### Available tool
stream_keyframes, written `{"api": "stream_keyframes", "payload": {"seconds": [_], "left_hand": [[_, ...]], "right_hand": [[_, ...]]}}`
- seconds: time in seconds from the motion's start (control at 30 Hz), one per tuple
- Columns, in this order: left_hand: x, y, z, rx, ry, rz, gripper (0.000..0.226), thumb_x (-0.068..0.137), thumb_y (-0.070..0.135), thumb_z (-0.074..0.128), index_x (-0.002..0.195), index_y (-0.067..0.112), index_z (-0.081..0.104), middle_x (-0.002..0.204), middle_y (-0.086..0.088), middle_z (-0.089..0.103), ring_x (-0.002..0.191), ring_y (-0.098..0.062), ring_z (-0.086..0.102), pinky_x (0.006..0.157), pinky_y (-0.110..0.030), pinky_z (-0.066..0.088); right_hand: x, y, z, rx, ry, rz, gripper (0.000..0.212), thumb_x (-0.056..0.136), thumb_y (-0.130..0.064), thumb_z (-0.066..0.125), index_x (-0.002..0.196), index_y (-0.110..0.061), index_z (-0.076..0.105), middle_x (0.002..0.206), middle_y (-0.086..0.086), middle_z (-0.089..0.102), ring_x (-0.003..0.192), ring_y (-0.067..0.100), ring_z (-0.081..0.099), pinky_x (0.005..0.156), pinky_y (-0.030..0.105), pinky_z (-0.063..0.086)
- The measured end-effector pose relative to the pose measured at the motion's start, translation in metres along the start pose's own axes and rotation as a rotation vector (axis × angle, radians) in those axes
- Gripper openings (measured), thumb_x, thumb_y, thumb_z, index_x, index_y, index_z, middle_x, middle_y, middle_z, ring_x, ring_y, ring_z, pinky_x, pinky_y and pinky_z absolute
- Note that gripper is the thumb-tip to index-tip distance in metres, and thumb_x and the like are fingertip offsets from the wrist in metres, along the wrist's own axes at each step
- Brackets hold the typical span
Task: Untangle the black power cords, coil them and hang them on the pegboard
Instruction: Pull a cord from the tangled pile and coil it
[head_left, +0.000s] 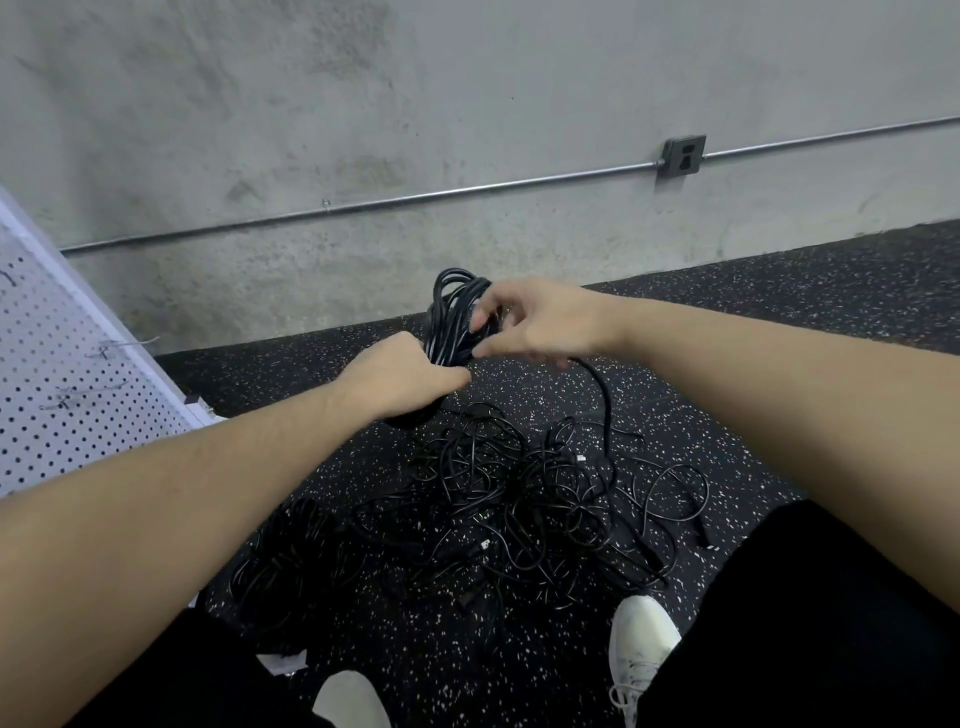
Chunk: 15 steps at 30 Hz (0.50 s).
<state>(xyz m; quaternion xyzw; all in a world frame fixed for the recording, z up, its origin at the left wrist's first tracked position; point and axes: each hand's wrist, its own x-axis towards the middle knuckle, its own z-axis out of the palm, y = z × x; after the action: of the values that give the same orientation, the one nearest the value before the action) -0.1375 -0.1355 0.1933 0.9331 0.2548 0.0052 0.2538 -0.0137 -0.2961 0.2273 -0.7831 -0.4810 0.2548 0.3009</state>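
Note:
A coil of black power cord (451, 317) is held up above the floor. My left hand (402, 376) grips its lower part. My right hand (540, 319) pinches strands at the coil's right side, and a loose tail (600, 387) of the same cord runs down from it. On the floor beneath lies a tangled heap of black cords (519, 499), with a looser bundle (291, 561) at its left. The white pegboard (57, 395) leans at the left edge, carrying bare metal hooks (111, 348).
The floor is black speckled rubber (779, 312). A concrete wall behind carries a metal conduit (363, 205) and an outlet box (684, 155). My white shoes (641, 642) and black trouser legs fill the bottom of the view, close to the heap.

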Motion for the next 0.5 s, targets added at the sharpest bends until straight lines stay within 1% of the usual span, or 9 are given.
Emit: {"api": "stream_keyframes", "payload": {"seconds": [0.03,0.1,0.17,0.2,0.27,0.33,0.37,0.43,0.5], "left_hand": [[0.000,0.002,0.000,0.006,0.013,0.000,0.034,0.086,0.044,0.066,0.068,0.016,0.060,0.071,-0.005,0.065,0.068,-0.023,0.061,0.061,-0.031,0.043],[-0.001,0.004,-0.004,-0.038,0.035,-0.021,0.037,0.083,0.048,0.063,0.075,0.012,0.066,0.074,-0.007,0.068,0.069,-0.024,0.061,0.066,-0.033,0.047],[-0.001,-0.002,-0.007,-0.088,0.036,-0.045,0.044,0.076,0.055,0.059,0.081,0.013,0.073,0.077,-0.003,0.072,0.073,-0.023,0.065,0.074,-0.034,0.052],[-0.002,-0.007,-0.008,-0.093,0.023,-0.048,0.042,0.077,0.054,0.057,0.082,0.017,0.077,0.081,0.001,0.074,0.077,-0.022,0.067,0.078,-0.034,0.054],[-0.005,-0.015,-0.008,-0.089,-0.021,-0.058,0.034,0.089,0.043,0.057,0.077,0.022,0.082,0.082,0.005,0.074,0.081,-0.019,0.067,0.077,-0.032,0.052],[-0.005,-0.020,-0.006,-0.143,-0.042,-0.066,0.041,0.095,0.037,0.056,0.069,0.018,0.081,0.077,0.004,0.074,0.077,-0.019,0.065,0.071,-0.030,0.048],[-0.005,-0.020,-0.005,-0.182,-0.051,-0.073,0.043,0.095,0.036,0.056,0.066,0.014,0.079,0.072,0.003,0.074,0.074,-0.020,0.065,0.068,-0.030,0.046],[-0.005,-0.017,-0.006,-0.264,-0.046,-0.067,0.043,0.095,0.034,0.057,0.064,0.008,0.074,0.065,0.000,0.072,0.068,-0.021,0.064,0.066,-0.029,0.046],[-0.003,-0.012,-0.006,-0.303,-0.038,-0.045,0.039,0.094,0.031,0.057,0.067,0.005,0.072,0.064,-0.002,0.071,0.066,-0.021,0.063,0.066,-0.029,0.047]], "right_hand": [[0.001,-0.001,-0.001,-0.042,0.008,0.006,0.024,0.095,-0.034,0.069,0.104,-0.012,0.062,0.058,-0.001,0.052,0.047,0.014,0.048,0.055,0.028,0.048],[-0.001,0.005,-0.006,-0.109,-0.036,0.073,0.035,0.095,-0.044,0.067,0.085,-0.011,0.058,0.056,0.000,0.056,0.052,0.018,0.055,0.070,0.029,0.052],[-0.006,0.016,-0.009,-0.078,-0.112,0.134,0.036,0.096,-0.044,0.065,0.080,-0.013,0.058,0.060,0.001,0.061,0.059,0.017,0.060,0.082,0.035,0.058],[-0.008,0.022,-0.009,-0.033,-0.139,0.137,0.033,0.097,-0.041,0.064,0.082,-0.012,0.060,0.063,0.000,0.062,0.061,0.015,0.061,0.086,0.038,0.057],[-0.012,0.025,-0.008,0.029,-0.117,0.087,0.025,0.099,-0.036,0.061,0.094,-0.012,0.068,0.067,-0.004,0.062,0.061,0.009,0.058,0.079,0.032,0.054],[-0.012,0.019,-0.007,0.075,-0.017,-0.003,0.019,0.099,-0.036,0.061,0.102,-0.022,0.073,0.066,-0.007,0.059,0.053,0.005,0.049,0.060,0.018,0.045],[-0.011,0.017,-0.007,0.115,0.051,-0.040,0.016,0.098,-0.038,0.062,0.103,-0.027,0.074,0.064,-0.006,0.057,0.049,0.006,0.042,0.051,0.016,0.037],[-0.006,0.014,-0.007,0.202,0.198,-0.090,0.017,0.093,-0.043,0.068,0.099,-0.029,0.077,0.065,0.004,0.053,0.047,0.010,0.033,0.043,0.019,0.028],[-0.001,0.015,-0.005,0.261,0.355,-0.080,0.027,0.088,-0.048,0.074,0.088,-0.021,0.077,0.064,0.008,0.049,0.048,0.013,0.029,0.044,0.024,0.025]]}}
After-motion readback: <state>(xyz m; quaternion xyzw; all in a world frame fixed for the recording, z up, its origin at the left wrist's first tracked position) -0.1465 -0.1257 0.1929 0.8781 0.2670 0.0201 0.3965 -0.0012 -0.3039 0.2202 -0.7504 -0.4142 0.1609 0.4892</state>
